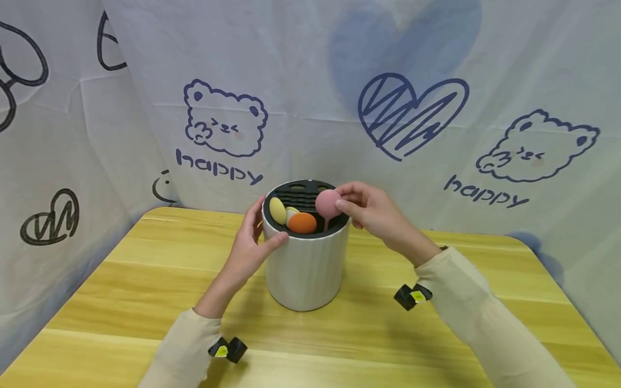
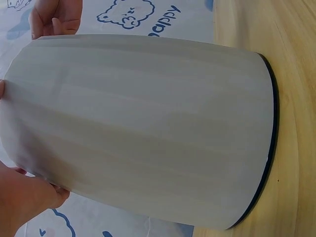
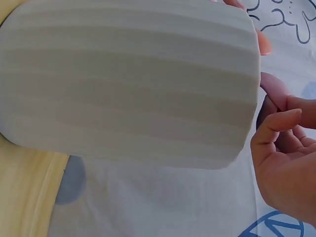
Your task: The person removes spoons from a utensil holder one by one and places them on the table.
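A white ribbed utensil holder [image 1: 304,269] with a black slotted top [image 1: 299,200] stands upright on the table. My left hand [image 1: 249,245] grips its left side at the rim, thumb in front and fingers round the far side. At the right of the opening, my right hand [image 1: 371,210] pinches the edge of a pink round-headed piece [image 1: 328,204] whose thin stem points down into the top. Its kind I cannot tell. Beside it in the holder sit an orange oval head [image 1: 302,222], a yellow oval head [image 1: 277,210] and a whitish one [image 1: 291,213], partly hidden.
The wooden table [image 1: 412,334] reaches back to a white cloth [image 1: 310,64] printed with bears and hearts, which hangs close behind the holder. More cloth hangs at the left and right sides. Black camera mounts [image 1: 412,296] sit on both sleeves.
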The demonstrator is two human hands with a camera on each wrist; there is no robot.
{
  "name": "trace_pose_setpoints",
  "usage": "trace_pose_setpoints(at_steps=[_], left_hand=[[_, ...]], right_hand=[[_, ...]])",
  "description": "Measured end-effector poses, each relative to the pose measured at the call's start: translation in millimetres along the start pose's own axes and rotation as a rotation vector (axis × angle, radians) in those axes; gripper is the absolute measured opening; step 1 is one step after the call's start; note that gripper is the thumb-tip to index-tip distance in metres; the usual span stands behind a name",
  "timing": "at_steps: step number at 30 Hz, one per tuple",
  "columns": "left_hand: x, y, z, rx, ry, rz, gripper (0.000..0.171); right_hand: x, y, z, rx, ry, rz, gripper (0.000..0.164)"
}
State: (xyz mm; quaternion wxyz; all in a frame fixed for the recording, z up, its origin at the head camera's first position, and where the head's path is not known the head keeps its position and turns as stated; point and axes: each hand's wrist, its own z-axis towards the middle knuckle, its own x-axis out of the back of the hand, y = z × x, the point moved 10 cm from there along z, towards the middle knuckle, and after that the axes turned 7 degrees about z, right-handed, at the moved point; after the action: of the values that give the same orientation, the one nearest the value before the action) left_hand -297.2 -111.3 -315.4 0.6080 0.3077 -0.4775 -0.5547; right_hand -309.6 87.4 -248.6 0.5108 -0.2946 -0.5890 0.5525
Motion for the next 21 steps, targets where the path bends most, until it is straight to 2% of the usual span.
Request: trace_pose_setpoints(at_steps=[5, 11, 21], left_hand=[[-1.0, 1.9, 0.2, 0.014, -0.005, 0.005, 0.083], [-1.7, 2.6, -0.3, 0.014, -0.004, 0.018, 0.083], [-1.7, 3.0, -2.8, -0.002, 0.009, 0.003, 0.083]], right_hand=[[6.2, -6.4, -1.6, 0.011, 0.027, -0.006, 0.024], [16.5, -17.9, -4.9, 0.069, 0.076, -0.044, 0.025], [18.0, -32.6, -8.4, 0.127, 0.072, -0.012, 0.030]])
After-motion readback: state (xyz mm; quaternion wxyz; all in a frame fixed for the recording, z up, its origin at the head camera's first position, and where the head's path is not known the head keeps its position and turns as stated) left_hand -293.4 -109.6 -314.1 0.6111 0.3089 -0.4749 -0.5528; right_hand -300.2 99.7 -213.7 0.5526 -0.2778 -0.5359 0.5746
